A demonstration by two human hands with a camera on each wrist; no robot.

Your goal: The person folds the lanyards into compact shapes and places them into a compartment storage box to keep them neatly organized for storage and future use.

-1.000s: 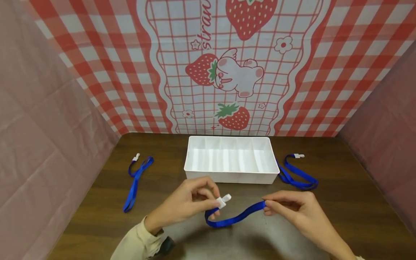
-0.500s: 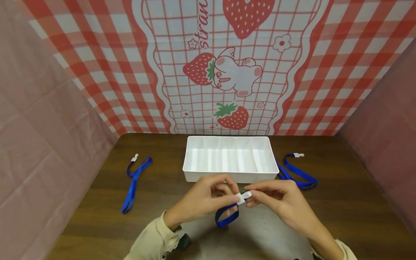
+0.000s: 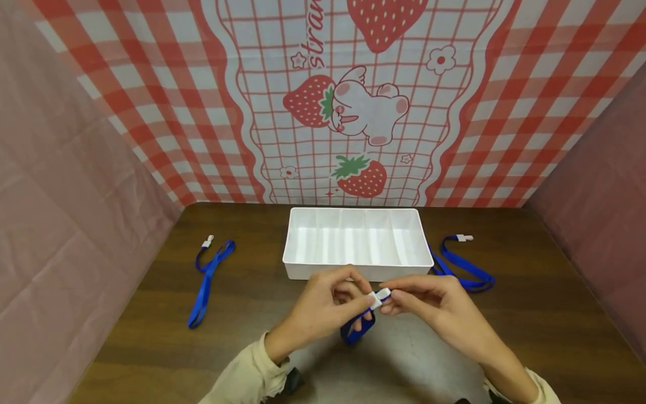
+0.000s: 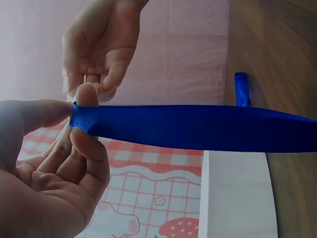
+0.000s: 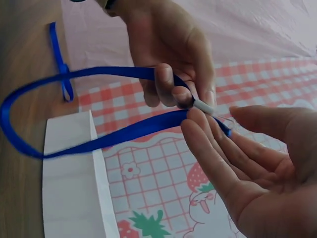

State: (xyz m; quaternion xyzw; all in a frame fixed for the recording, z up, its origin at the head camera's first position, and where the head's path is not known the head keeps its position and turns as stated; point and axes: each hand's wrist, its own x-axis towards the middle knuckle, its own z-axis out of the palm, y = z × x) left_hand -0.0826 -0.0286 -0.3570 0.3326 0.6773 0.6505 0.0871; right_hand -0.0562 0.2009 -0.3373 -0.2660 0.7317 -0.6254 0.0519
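Note:
Low over the table, both hands work on a blue lanyard (image 3: 359, 332) with a white clip (image 3: 374, 301). My left hand (image 3: 330, 306) pinches the clip between thumb and fingers, and the strap hangs below in a small loop. From the other side, my right hand (image 3: 444, 311) pinches the blue strap's end, right at the clip's pale hook. In the right wrist view the strap (image 5: 133, 126) sweeps out in a wide loop, its end beside the hook. The left wrist view shows the flat strap (image 4: 198, 126) running away from the left fingers.
Behind the hands stands a white divided tray (image 3: 313, 271). A second blue lanyard (image 3: 204, 292) lies on the wooden table to the left, and a third blue lanyard (image 3: 466, 280) to the tray's right. A strawberry-print checked cloth (image 3: 360, 179) hangs at the back.
The hands, apart a second ago with the strap stretched between them, have come together. The right hand has brought the strap's end to the clip, and the hanging loop is smaller.

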